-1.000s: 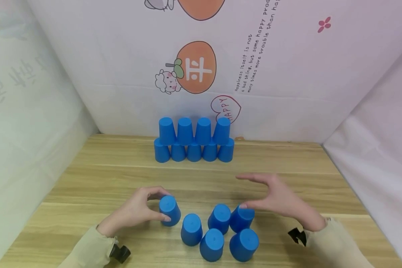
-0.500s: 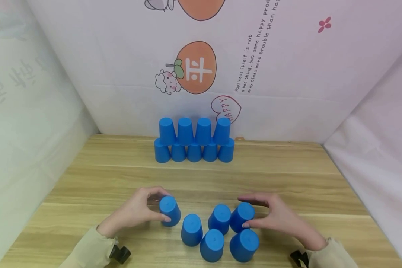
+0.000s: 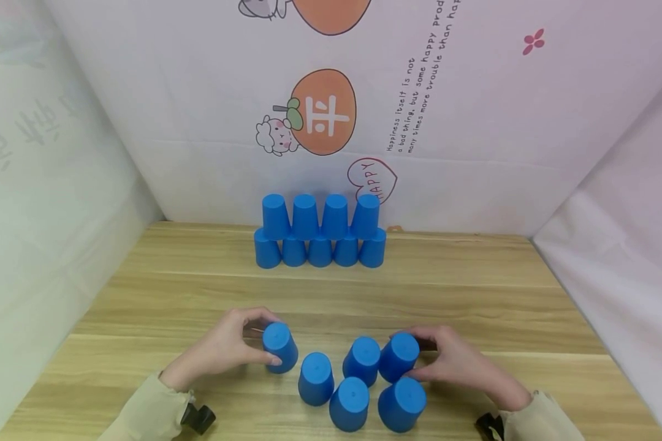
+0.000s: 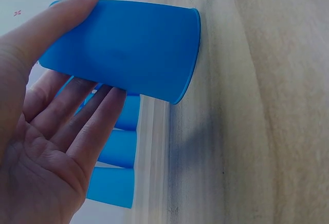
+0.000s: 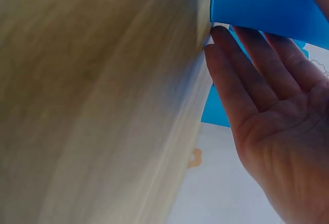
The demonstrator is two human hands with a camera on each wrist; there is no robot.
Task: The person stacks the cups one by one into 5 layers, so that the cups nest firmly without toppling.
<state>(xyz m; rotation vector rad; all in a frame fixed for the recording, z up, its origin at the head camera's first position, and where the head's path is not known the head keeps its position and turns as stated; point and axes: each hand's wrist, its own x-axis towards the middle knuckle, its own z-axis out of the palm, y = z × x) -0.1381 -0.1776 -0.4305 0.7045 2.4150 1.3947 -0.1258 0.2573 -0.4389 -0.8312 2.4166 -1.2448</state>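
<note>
Well off the far edge of the table [image 3: 474, 288], the left cup [image 3: 281, 350] is pinched between the left hand's [image 3: 233, 344] thumb and fingers, the right cup [image 3: 398, 358] between the right hand's [image 3: 452, 360]; four cups [image 3: 349, 405] are grouped nearby, nine stacked cups [image 3: 320, 251] set along that edge.

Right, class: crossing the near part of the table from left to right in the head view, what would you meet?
Left beige fabric sleeve, left hand, the upside-down blue tapered plastic cup it holds, a second such cup, a group of four more cups, right hand, right beige fabric sleeve.
</note>
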